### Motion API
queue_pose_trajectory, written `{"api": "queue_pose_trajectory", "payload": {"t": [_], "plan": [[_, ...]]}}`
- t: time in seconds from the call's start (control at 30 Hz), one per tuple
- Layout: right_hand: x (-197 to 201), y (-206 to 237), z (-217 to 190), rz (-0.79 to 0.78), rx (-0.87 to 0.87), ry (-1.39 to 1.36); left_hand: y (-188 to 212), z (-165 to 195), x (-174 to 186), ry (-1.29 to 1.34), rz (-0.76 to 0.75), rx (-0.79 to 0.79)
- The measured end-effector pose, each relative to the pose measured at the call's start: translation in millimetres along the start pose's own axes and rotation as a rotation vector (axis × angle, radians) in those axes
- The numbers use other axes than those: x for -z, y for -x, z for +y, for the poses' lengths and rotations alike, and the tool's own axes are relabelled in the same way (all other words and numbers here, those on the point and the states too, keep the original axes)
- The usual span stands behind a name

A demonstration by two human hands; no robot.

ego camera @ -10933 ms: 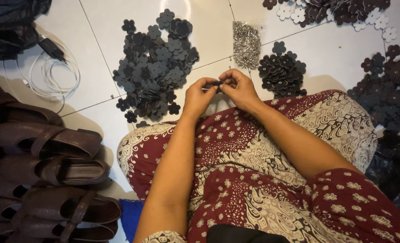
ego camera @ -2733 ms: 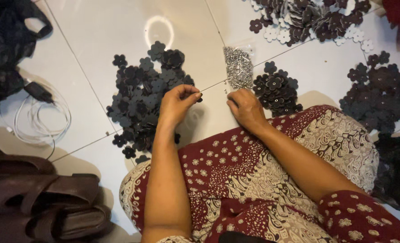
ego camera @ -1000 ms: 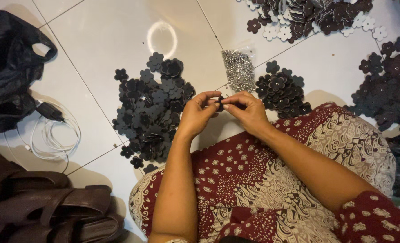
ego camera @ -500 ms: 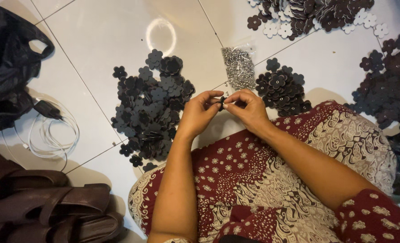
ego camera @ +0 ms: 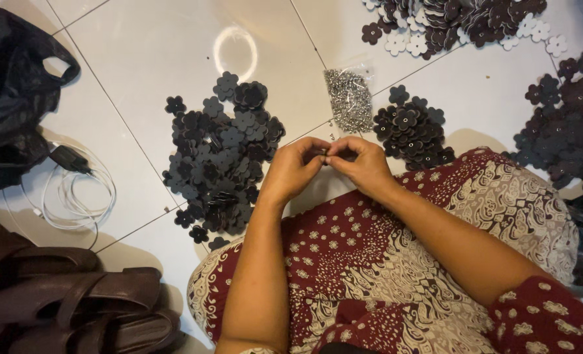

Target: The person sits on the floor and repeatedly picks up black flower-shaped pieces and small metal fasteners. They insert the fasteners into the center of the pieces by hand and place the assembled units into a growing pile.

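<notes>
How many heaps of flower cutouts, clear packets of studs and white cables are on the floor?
Heaps of flower cutouts: 4
Clear packet of metal studs: 1
White cable: 1
Total: 6

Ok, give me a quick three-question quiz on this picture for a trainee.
1. True or false: the left hand and right hand meet fingertip to fingertip above the floor.
2. What lies just beyond the hands? A) a bag of small metal pieces B) a pair of scissors C) a cup
3. Which side of the hands has the larger flower pile, beside the white cable?

Key: 1 true. 2 A. 3 the left side; the smaller stack lies to the right.
</notes>
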State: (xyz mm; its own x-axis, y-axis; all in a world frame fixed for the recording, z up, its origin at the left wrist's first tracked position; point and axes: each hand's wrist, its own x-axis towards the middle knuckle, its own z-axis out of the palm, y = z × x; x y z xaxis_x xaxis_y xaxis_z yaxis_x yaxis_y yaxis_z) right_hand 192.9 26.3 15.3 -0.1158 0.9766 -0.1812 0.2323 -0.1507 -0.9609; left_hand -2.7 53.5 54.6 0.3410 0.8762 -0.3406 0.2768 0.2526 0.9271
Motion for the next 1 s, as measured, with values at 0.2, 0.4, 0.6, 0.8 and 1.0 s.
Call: {"api": "queue_pose_trajectory", "payload": {"t": [0.2, 0.4, 0.6, 0.8, 1.0], "plan": [[0.6, -3.1, 14.5, 0.009, -0.131, -0.225, 2.5, 9.1, 0.0, -0.107, 0.033, -0.044], [4.5, -4.2, 2.6, -0.001, -0.200, -0.319, 2.4, 16.5, -1.3, 0.028, 0.064, -0.041], [4.7, -5.6, -3.1, -0.039, -0.166, -0.291, 3.7, 19.6, 0.0, 0.033, 0.076, -0.011], [4.8, -3.8, 0.1, -0.033, -0.112, -0.180, 2.8, 15.4, -2.1, 0.037, 0.001, -0.002], [2.7, -1.7, -2.4, -0.009, -0.100, -0.221, 1.4, 11.4, -2.0, 0.029, 0.064, -0.016]]}}
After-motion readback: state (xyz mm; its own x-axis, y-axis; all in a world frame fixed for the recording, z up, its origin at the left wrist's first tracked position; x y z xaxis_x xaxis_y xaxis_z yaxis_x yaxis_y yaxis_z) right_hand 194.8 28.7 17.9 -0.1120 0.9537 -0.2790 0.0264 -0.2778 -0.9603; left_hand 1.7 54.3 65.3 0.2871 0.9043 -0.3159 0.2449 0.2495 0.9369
